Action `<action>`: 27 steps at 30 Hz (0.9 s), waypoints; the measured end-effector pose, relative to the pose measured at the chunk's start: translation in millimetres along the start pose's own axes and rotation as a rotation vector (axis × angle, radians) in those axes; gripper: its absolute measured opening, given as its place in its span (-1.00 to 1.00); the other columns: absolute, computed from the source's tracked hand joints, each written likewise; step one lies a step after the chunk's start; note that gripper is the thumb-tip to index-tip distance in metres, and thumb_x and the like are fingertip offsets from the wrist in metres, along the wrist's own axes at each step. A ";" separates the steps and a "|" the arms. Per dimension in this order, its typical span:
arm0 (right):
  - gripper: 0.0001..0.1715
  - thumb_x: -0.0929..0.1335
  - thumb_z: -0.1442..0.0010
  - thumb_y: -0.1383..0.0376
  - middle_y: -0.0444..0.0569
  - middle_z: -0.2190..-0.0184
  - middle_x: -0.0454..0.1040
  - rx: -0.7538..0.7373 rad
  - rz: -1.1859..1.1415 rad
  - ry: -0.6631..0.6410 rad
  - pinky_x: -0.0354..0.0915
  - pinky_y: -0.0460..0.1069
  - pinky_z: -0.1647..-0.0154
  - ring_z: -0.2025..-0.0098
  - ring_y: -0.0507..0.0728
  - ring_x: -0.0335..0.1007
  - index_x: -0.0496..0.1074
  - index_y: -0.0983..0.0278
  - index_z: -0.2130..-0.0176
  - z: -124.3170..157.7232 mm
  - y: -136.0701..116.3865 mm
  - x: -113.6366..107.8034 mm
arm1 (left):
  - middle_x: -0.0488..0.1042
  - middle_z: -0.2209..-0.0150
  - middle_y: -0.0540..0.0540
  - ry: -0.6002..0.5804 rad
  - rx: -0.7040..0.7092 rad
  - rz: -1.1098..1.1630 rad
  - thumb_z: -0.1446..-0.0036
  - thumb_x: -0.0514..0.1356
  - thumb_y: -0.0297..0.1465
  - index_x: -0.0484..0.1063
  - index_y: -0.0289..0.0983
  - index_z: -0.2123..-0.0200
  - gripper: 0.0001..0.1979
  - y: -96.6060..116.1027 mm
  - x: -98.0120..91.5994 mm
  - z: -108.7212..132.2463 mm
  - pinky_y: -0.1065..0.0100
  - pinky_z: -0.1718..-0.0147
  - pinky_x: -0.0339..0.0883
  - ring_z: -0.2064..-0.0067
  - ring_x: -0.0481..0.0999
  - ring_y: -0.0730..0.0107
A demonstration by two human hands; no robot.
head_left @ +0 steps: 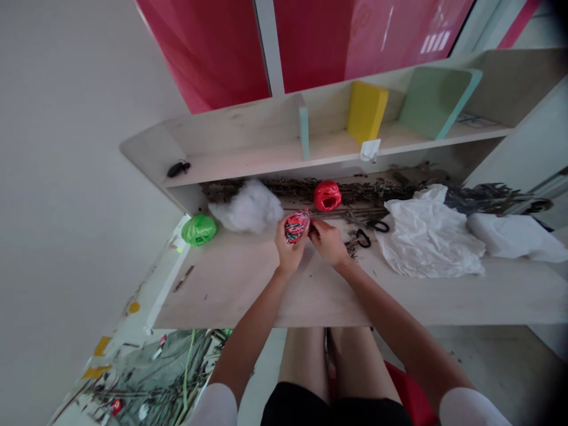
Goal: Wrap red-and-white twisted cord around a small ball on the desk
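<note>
A small ball of red, white and dark green string (296, 227) sits in my left hand (289, 251), whose fingers wrap round it above the desk. My right hand (328, 244) is closed in a pinch at the ball's right side; what lies between its fingertips is too small to make out. Just behind the hands rests a ball of shiny red plastic twine (327, 196). White fluffy stuffing (249, 208) lies behind and to the left. Scissors with black handles (364, 238) are right of my right hand, with another black handle loop (378, 226) close by.
A green twine ball (199, 230) and a thin stick-like item (183, 278) lie on the desk's left. Crumpled white paper (430, 236) covers part of the right. Dried stalks (364, 190) line the back under a shelf (248, 163). Twigs (177, 373) litter the floor at left.
</note>
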State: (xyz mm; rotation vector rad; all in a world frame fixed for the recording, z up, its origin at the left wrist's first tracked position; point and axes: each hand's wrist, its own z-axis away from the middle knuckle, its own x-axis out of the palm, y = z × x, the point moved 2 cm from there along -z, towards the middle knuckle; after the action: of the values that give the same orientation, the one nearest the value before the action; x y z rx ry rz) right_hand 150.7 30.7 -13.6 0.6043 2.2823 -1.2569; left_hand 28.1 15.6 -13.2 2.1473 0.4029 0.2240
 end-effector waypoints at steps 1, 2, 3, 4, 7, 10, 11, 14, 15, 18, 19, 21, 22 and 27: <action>-0.56 0.20 -0.07 0.45 0.12 0.10 0.53 -0.007 0.006 0.024 0.33 0.04 0.12 0.12 0.22 0.47 0.42 0.29 0.07 -0.5 1.1 -0.6 | 0.48 0.10 -0.15 0.007 -0.006 0.016 -0.03 0.31 -0.23 0.35 -0.23 0.06 -0.58 0.0 0.2 -0.1 0.24 0.02 0.40 0.08 0.51 0.30; -0.56 0.21 -0.08 0.44 0.13 0.08 0.51 0.004 0.018 0.052 0.33 0.05 0.11 0.11 0.22 0.46 0.40 0.30 0.04 -0.8 2.3 -1.4 | 0.48 0.09 -0.14 0.019 -0.015 0.034 -0.03 0.32 -0.23 0.35 -0.23 0.06 -0.58 -0.1 0.4 -0.3 0.24 0.02 0.40 0.08 0.51 0.30; -0.57 0.23 -0.08 0.41 0.15 0.08 0.51 0.030 0.039 0.073 0.33 0.06 0.12 0.13 0.22 0.46 0.38 0.31 0.03 -1.0 3.4 -2.1 | 0.47 0.09 -0.14 0.033 -0.029 0.050 -0.03 0.32 -0.23 0.34 -0.23 0.05 -0.57 -0.2 0.7 -0.5 0.24 0.01 0.40 0.08 0.51 0.31; -0.59 0.25 -0.10 0.39 0.16 0.10 0.51 0.065 0.068 0.078 0.34 0.07 0.14 0.17 0.22 0.47 0.37 0.33 0.03 -1.0 4.4 -2.5 | 0.47 0.10 -0.14 0.047 -0.044 0.062 -0.02 0.32 -0.22 0.34 -0.23 0.05 -0.56 -0.4 1.0 -0.7 0.24 0.02 0.40 0.08 0.52 0.31; -0.70 0.25 -0.14 0.36 0.16 0.24 0.53 0.134 0.163 0.007 0.33 0.07 0.21 0.27 0.23 0.46 0.40 0.34 0.11 -0.2 4.3 -2.0 | 0.47 0.11 -0.13 0.065 -0.082 0.067 0.00 0.33 -0.20 0.35 -0.23 0.07 -0.54 -1.0 2.4 -1.1 0.23 0.02 0.41 0.09 0.52 0.30; -0.74 0.21 -0.18 0.37 0.16 0.26 0.53 0.115 0.211 -0.026 0.31 0.06 0.21 0.23 0.25 0.45 0.41 0.34 0.16 1.0 -0.3 -1.4 | 0.47 0.11 -0.13 0.081 -0.111 0.082 0.01 0.33 -0.19 0.35 -0.23 0.07 -0.55 -3.2 3.0 -2.5 0.23 0.01 0.40 0.09 0.52 0.30; -0.72 0.21 -0.19 0.37 0.17 0.24 0.53 0.097 0.218 -0.023 0.30 0.05 0.20 0.21 0.25 0.45 0.41 0.34 0.15 1.4 -2.6 -1.4 | 0.47 0.12 -0.12 0.095 -0.123 0.093 0.01 0.33 -0.20 0.35 -0.23 0.07 -0.55 -4.4 2.4 -3.7 0.24 0.01 0.40 0.09 0.52 0.30; -0.69 0.19 -0.21 0.37 0.14 0.22 0.54 0.031 0.241 -0.061 0.29 0.02 0.19 0.19 0.22 0.46 0.44 0.33 0.14 3.1 -10.2 -1.1 | 0.47 0.13 -0.11 0.151 -0.164 0.118 0.00 0.33 -0.21 0.34 -0.23 0.10 -0.57 -8.5 -1.7 -9.8 0.25 0.00 0.38 0.10 0.52 0.33; -0.70 0.18 -0.22 0.36 0.12 0.23 0.55 0.011 0.254 -0.094 0.28 0.01 0.20 0.21 0.20 0.46 0.45 0.31 0.17 3.8 -12.7 -1.1 | 0.47 0.14 -0.11 0.175 -0.177 0.121 0.01 0.33 -0.21 0.34 -0.23 0.11 -0.58 -9.5 -3.8 -12.2 0.25 0.01 0.39 0.11 0.52 0.34; -0.70 0.18 -0.23 0.35 0.07 0.30 0.56 -0.047 0.271 -0.213 0.26 -0.03 0.25 0.28 0.16 0.47 0.48 0.28 0.24 5.8 -18.9 -3.0 | 0.49 0.16 -0.10 0.236 -0.207 0.100 0.00 0.33 -0.20 0.33 -0.22 0.14 -0.60 -10.4 -10.1 -18.1 0.27 0.04 0.40 0.14 0.53 0.36; -0.69 0.18 -0.23 0.35 0.06 0.30 0.56 -0.070 0.261 -0.244 0.26 -0.03 0.26 0.29 0.16 0.47 0.49 0.27 0.23 6.4 -20.3 -4.6 | 0.49 0.17 -0.10 0.249 -0.213 0.087 0.01 0.33 -0.20 0.33 -0.21 0.15 -0.60 -9.8 -11.8 -19.3 0.28 0.05 0.40 0.15 0.52 0.37; -0.65 0.17 -0.23 0.36 0.05 0.26 0.58 -0.103 0.207 -0.269 0.28 -0.03 0.23 0.25 0.16 0.49 0.49 0.27 0.15 7.2 -21.4 -9.2 | 0.48 0.17 -0.09 0.257 -0.221 0.070 0.02 0.33 -0.19 0.33 -0.21 0.15 -0.60 -7.6 -13.7 -20.2 0.29 0.05 0.39 0.16 0.52 0.37; -0.62 0.16 -0.23 0.36 0.05 0.21 0.58 -0.106 0.166 -0.265 0.29 -0.03 0.19 0.21 0.16 0.50 0.48 0.27 0.09 7.3 -21.0 -11.6 | 0.48 0.17 -0.09 0.254 -0.224 0.068 0.02 0.34 -0.19 0.34 -0.20 0.15 -0.60 -6.2 -13.9 -20.3 0.29 0.05 0.39 0.16 0.52 0.37; -0.59 0.19 -0.23 0.30 0.07 0.09 0.56 0.008 -0.119 -0.203 0.34 0.03 0.05 0.10 0.19 0.50 0.46 0.29 0.02 4.8 -13.2 -12.3 | 0.50 0.19 -0.09 0.261 -0.262 0.099 0.04 0.34 -0.15 0.35 -0.21 0.19 -0.59 0.6 -11.9 -20.4 0.26 0.05 0.39 0.15 0.53 0.35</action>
State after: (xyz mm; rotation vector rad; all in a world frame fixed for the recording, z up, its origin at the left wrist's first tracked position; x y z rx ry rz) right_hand 153.8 18.2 0.0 0.3304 2.1710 -1.3192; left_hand 10.9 26.6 -1.2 1.8855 0.3924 0.5857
